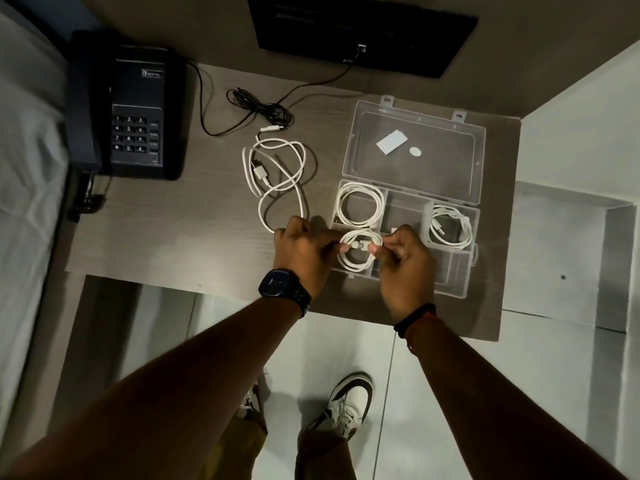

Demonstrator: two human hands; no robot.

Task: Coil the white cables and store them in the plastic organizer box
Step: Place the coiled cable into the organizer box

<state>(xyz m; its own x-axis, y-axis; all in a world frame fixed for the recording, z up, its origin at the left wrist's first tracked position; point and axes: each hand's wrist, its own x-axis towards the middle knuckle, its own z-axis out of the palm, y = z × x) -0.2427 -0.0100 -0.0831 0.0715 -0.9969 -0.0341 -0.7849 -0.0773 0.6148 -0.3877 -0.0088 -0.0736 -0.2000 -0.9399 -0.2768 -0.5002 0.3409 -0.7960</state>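
- Left hand [301,252] and right hand [407,261] each pinch one side of a small coiled white cable [360,244]. Gripping both sides likely keeps the loops from springing open.
- The coil is held over the near-left compartment of the clear plastic organizer box [450,275], probably the slot it's meant for.
- The box sits by the desk's right edge with its hinged lid [415,174] laid flat toward the far edge, so every compartment is reachable.
- Two cables are already stored: a white coil far-left [360,204] and a white coil on the right [450,226].
- A loose uncoiled white cable [261,173] lies mid-desk, left of the box. I'd guess it goes next.
- Left fingertips are hidden behind the knuckles.
- Can't tell whether the held coil touches the compartment floor.
- The loose cable's near loop ends at the left hand; contact unclear.
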